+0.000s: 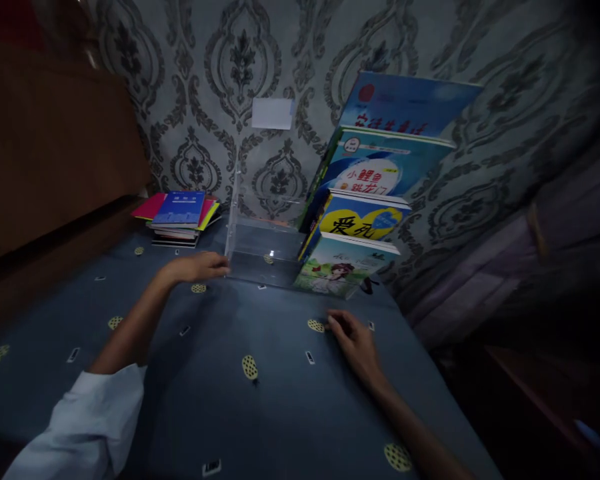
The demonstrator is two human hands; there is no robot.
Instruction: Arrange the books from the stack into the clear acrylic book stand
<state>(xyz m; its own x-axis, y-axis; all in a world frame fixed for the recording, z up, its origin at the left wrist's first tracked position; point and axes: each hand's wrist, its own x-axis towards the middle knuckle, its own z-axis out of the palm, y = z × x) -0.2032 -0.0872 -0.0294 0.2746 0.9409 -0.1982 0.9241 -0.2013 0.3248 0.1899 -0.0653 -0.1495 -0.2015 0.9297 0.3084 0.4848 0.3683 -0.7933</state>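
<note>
A clear plastic book rack [267, 253] with stepped tiers stands against the wall. My left hand [199, 267] is at its front left corner, fingers closed together at the edge. My right hand [357, 347] hovers over or rests on the tablecloth in front of the rack, loosely curled, with a gap between thumb and fingers and nothing visible in it. On the rack's right side, books rise in rows: a green book with a drawn girl [335, 267], a blue and yellow book [363, 220], a blue-green book [385, 167] and a taller blue book [405, 103].
A pile of books with a blue one on top [180, 208] lies left of the rack. Patterned wallpaper backs the table, with a white card [273, 113] on it. The dark blue tablecloth [280, 413] has pineapple prints. A brown panel [55, 147] stands left; a curtain [510, 260] hangs right.
</note>
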